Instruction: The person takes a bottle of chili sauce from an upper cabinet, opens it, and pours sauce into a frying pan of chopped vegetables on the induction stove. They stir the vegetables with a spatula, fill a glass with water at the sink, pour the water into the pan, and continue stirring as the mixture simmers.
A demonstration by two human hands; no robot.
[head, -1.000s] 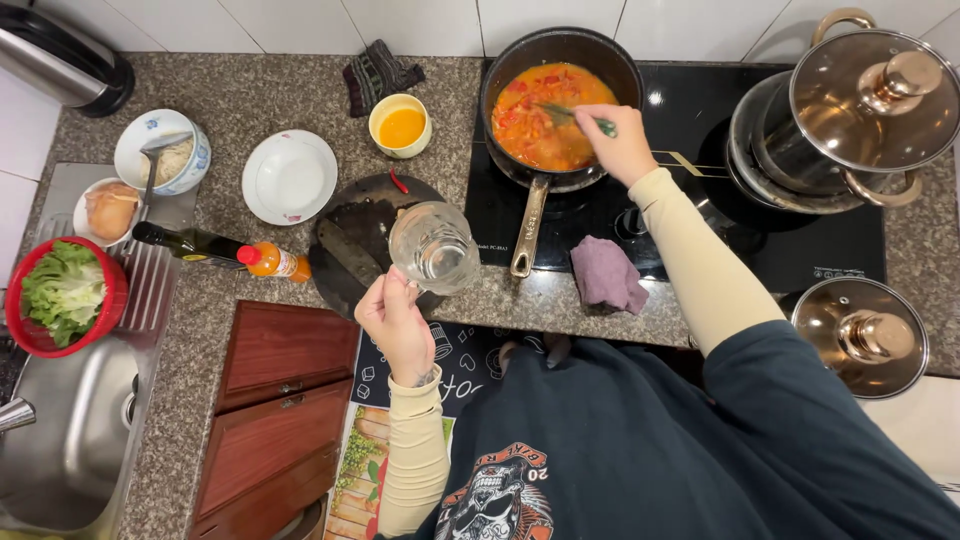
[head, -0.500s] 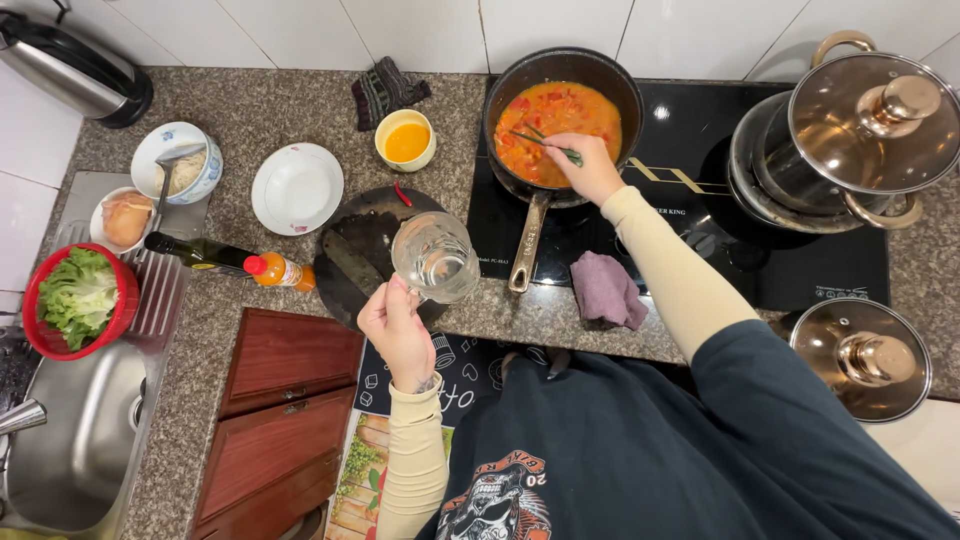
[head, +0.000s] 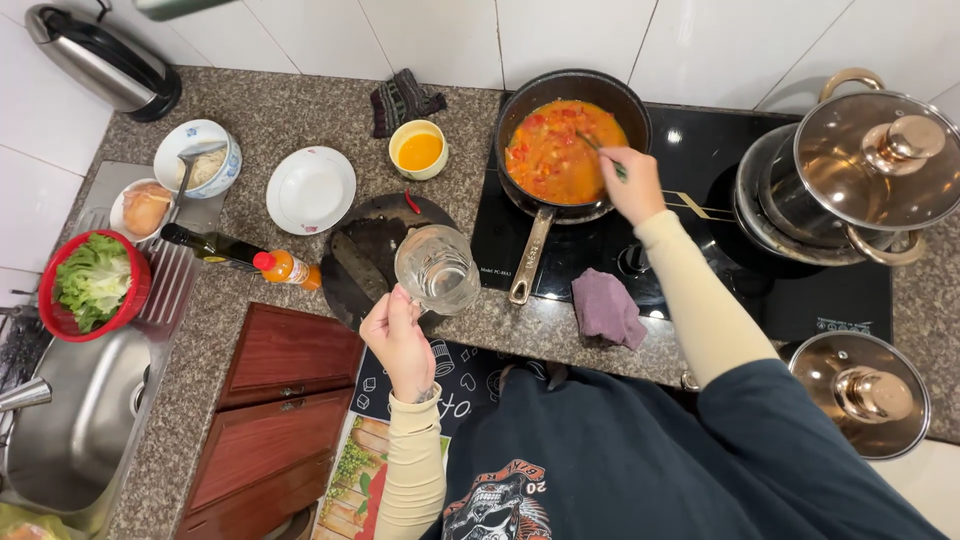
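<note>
My right hand grips a utensil whose tip is dipped in the orange-red sauce of a black frying pan on the black cooktop. My left hand holds a clear glass mug by its handle, over the counter edge just left of the pan's handle. The mug looks empty and hangs above a dark round cutting board.
A steel pot with a glass lid sits at right, another lid near the front edge. A purple cloth, small yellow bowl, white plate, bottles, red colander of lettuce, sink and kettle stand around.
My right hand has shifted from the pan's middle to its right side, moving the utensil through the sauce. The left hand and mug have stayed in about the same place.
</note>
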